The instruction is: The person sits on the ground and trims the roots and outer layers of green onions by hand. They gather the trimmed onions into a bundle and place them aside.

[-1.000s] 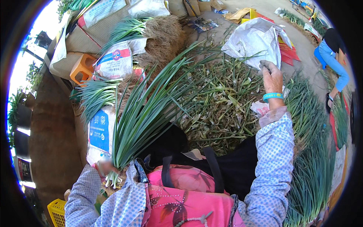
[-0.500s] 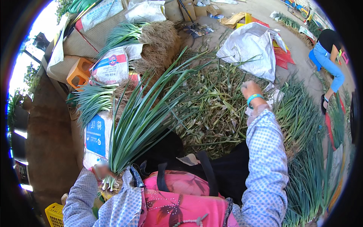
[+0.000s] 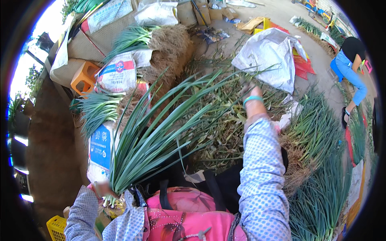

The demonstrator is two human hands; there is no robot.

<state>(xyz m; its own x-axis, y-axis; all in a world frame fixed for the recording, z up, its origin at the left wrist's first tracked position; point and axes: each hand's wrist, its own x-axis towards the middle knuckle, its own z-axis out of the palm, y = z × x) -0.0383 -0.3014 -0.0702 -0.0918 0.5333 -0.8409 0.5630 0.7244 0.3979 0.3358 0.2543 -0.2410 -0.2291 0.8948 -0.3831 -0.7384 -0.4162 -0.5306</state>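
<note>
My left hand (image 3: 103, 189) is closed round the lower stalks of a bunch of green onions (image 3: 148, 140), close to their white root ends. The long green leaves fan up and to the right across my lap. My right hand (image 3: 251, 93), with a light blue band at the wrist, is stretched forward over a heap of stripped, withered leaves (image 3: 219, 138). Its fingers look curled in near the far leaf tips. What they hold, if anything, is too small to make out.
Bundled green onions with dry roots (image 3: 171, 42) are stacked at left beside printed sacks (image 3: 100, 146) and an orange plastic stool (image 3: 84, 78). More green onions (image 3: 321, 188) lie at right. A white sack (image 3: 267, 56) lies ahead; a seated person (image 3: 350, 68) is far right.
My right hand has moved left and slightly nearer over the leaf heap. The green onion leaves now spread lower and farther right, while my left hand keeps hold near the roots.
</note>
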